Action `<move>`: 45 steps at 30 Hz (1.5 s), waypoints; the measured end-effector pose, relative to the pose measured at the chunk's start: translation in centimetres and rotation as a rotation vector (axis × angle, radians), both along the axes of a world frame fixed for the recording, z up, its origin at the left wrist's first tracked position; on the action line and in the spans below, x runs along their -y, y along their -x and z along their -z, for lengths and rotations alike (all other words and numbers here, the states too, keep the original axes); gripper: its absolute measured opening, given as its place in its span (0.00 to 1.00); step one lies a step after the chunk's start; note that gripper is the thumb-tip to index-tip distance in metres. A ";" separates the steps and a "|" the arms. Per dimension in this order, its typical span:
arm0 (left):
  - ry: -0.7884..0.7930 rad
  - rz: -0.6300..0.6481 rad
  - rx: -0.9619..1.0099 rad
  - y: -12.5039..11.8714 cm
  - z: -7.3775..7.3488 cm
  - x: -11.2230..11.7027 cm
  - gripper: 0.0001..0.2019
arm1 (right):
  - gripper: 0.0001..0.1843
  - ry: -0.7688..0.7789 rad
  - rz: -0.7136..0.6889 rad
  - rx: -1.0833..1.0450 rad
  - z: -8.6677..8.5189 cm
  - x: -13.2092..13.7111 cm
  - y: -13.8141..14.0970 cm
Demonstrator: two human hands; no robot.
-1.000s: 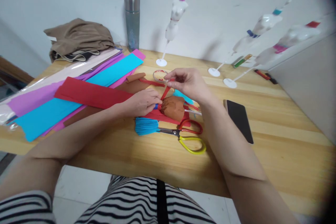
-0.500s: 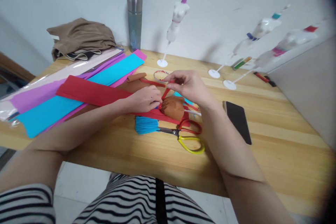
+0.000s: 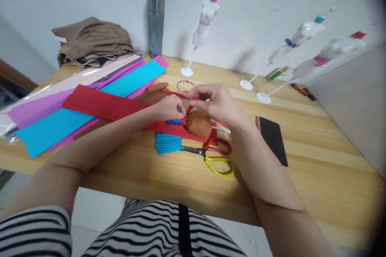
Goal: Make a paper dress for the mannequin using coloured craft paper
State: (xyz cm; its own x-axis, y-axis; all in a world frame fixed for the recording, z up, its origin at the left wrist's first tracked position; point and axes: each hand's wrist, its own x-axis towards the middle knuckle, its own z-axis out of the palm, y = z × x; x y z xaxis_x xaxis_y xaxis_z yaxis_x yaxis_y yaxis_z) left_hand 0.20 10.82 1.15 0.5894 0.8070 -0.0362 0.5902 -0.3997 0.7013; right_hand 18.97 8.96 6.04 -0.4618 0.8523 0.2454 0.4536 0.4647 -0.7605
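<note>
A small dress form (image 3: 175, 122) lies on its side, with a blue bodice, a red band at the waist and a gathered brown paper skirt (image 3: 197, 123). Its white rod (image 3: 221, 128) points right. From the waist a narrow red paper strip (image 3: 189, 109) rises, pinched between the thumb and fingers of my right hand (image 3: 215, 102). Just above the bodice, the fingers of my left hand (image 3: 171, 108) are curled closed beside the strip; what they hold is hidden. Red paper (image 3: 171, 129) lies under the form. Scissors (image 3: 205, 152) rest in front, blades on pleated blue paper (image 3: 168, 143).
Colored paper strips (image 3: 129, 82) lie at left, below folded brown cloth (image 3: 93, 42). A thermos (image 3: 155, 22) and several white dress forms (image 3: 200, 34) stand along the back. A tape roll (image 3: 186, 82) sits behind my hands. To the right is a phone (image 3: 273, 140).
My left hand has lifted slightly up and away from the waist, uncovering the blue bodice. My right hand has shifted slightly left and down, still pinching the red strip.
</note>
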 end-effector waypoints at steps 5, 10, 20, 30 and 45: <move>-0.065 -0.032 -0.006 -0.3 0.3 -0.3 0.04 | 0.07 0.080 -0.025 -0.051 -0.3 0.8 0.6; -0.063 -0.064 -0.054 -0.2 0.4 -0.3 0.10 | 0.10 0.132 0.017 -0.063 -0.3 1.1 0.8; -0.067 0.003 -0.025 -0.2 0.5 -0.5 0.05 | 0.15 0.087 0.107 0.102 -0.1 1.5 0.8; -0.044 -0.054 -0.050 -0.2 1.1 -0.7 0.02 | 0.10 0.257 -0.033 -0.032 1.1 0.7 1.3; -0.007 0.080 0.136 0.4 1.0 -0.5 0.06 | 0.11 0.080 -0.233 0.406 1.0 2.8 2.3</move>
